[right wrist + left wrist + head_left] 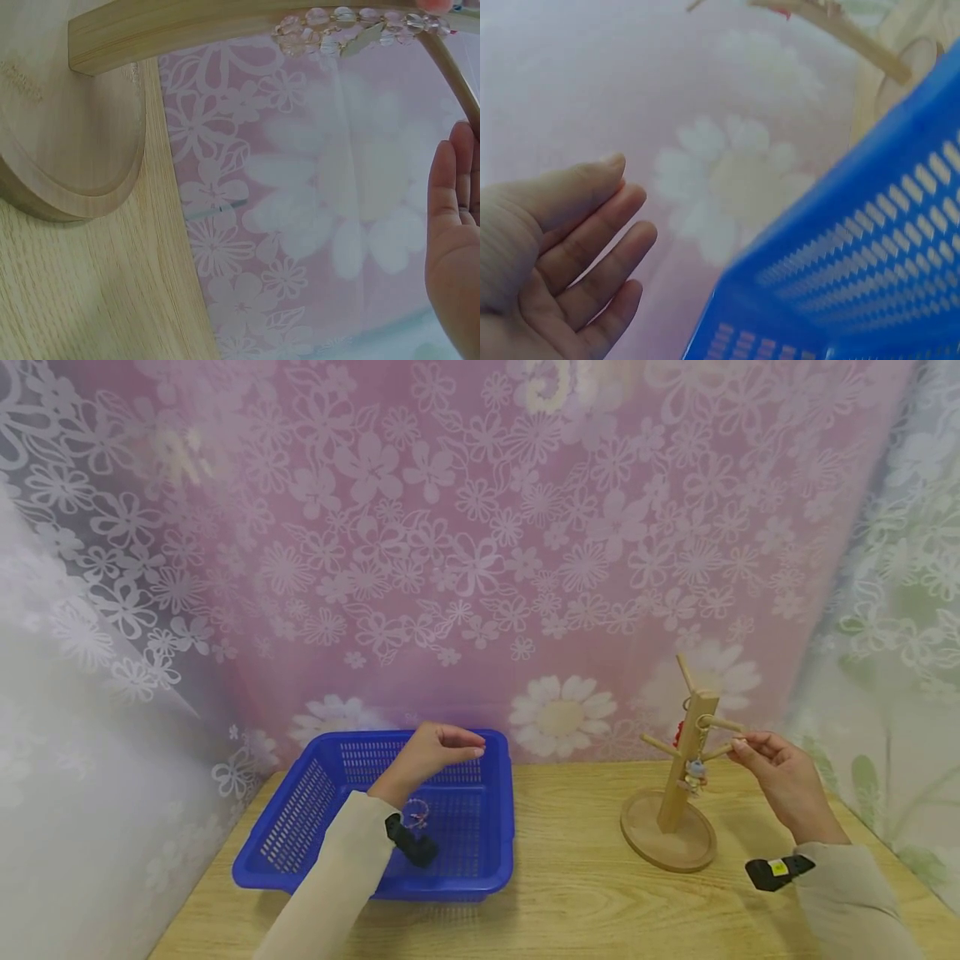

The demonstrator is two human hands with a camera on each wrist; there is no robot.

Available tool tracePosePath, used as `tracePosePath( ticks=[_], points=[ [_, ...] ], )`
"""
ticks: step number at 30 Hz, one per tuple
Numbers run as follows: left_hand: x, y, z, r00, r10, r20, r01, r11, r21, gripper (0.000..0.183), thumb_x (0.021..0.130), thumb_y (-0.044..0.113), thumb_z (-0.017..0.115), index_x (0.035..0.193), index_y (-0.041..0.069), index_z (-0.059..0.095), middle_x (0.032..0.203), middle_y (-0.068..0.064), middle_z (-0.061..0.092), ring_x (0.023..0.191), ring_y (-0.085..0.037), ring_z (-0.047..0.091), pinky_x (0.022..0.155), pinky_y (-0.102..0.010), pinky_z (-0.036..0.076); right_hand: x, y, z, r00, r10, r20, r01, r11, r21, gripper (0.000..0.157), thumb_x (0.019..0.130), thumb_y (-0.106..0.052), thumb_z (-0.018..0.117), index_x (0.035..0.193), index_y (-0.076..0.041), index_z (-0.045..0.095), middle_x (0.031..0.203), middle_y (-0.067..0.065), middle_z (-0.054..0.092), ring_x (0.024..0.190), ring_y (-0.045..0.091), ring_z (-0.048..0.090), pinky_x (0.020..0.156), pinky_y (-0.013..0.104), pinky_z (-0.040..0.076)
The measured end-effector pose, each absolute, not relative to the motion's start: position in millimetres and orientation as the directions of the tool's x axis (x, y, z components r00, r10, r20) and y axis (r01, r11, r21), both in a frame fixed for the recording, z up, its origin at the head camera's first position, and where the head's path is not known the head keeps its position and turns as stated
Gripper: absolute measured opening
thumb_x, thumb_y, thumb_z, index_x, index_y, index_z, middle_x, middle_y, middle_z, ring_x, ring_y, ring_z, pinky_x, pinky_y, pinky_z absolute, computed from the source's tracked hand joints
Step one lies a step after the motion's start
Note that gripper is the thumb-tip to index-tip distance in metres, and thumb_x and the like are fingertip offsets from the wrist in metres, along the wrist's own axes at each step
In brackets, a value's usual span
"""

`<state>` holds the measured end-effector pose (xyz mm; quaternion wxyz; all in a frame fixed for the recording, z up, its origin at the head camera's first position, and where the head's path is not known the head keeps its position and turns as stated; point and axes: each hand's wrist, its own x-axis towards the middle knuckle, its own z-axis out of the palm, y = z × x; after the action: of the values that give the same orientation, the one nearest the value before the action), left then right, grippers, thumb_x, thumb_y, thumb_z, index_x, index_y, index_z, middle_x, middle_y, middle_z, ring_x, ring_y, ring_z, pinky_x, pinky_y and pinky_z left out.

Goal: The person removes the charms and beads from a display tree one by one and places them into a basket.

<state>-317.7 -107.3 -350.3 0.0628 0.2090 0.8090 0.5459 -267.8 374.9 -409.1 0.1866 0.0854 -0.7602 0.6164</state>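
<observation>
At the right of the head view stands a wooden jewelry stand [671, 814] with a round base and several pegs. My right hand [783, 781] is at the end of one peg, thumb and fingertips pinching its tip. A charm with a bluish top [696, 770] hangs by a ring and chain close to the post. The right wrist view shows a string of clear and pink beads [330, 34] along the post. Over the blue plastic basket [504, 827] my left hand [431, 756] hovers, fingers loosely bent and nothing visible in them. A pink bracelet [416, 814] lies inside the basket.
Both basket and stand rest on a light wood-grain table [570, 868]. Behind them hangs a pink flowered curtain [480, 568], with pale flowered curtains on both sides. A red item [678, 732] shows behind the stand's post.
</observation>
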Motion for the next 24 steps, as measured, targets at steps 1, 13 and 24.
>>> tracePosePath(
  ticks=[1, 13, 24],
  points=[
    [-316.4, -104.3, -349.8, -0.905, 0.403, 0.135, 0.275, 0.314, 0.909, 0.027, 0.084, 0.02, 0.072, 0.107, 0.006, 0.071, 0.104, -0.005, 0.07, 0.104, -0.02, 0.062, 0.097, -0.046, 0.043, -267.8, 374.8, -409.0, -0.916, 0.103, 0.388, -0.358, 0.23, -0.905, 0.009, 0.096, -0.014, 0.055, 0.103, -0.011, 0.058, 0.089, -0.015, 0.066, 0.082, -0.004, 0.062, 0.074, 0.005, 0.044],
    [-299.2, -67.6, -348.0, -0.908, 0.376, 0.186, 0.296, 0.262, 0.919, 0.024, 0.085, 0.019, 0.071, 0.106, 0.008, 0.072, 0.106, -0.007, 0.07, 0.1, -0.02, 0.063, 0.088, -0.039, 0.049, -266.9, 374.5, -408.3, -0.923, 0.118, 0.366, -0.322, 0.287, -0.902, 0.011, 0.096, -0.017, 0.054, 0.104, -0.01, 0.057, 0.089, -0.015, 0.066, 0.082, -0.005, 0.061, 0.074, 0.005, 0.042],
    [-282.2, -33.6, -352.3, -0.903, 0.385, 0.188, 0.272, 0.175, 0.946, 0.025, 0.085, 0.018, 0.071, 0.109, 0.011, 0.071, 0.107, -0.005, 0.07, 0.1, -0.016, 0.063, 0.09, -0.038, 0.049, -264.6, 368.8, -406.9, -0.916, 0.118, 0.384, -0.373, 0.108, -0.921, 0.007, 0.095, -0.011, 0.056, 0.101, -0.01, 0.059, 0.087, -0.011, 0.067, 0.081, -0.002, 0.063, 0.075, 0.006, 0.045]
  ],
)
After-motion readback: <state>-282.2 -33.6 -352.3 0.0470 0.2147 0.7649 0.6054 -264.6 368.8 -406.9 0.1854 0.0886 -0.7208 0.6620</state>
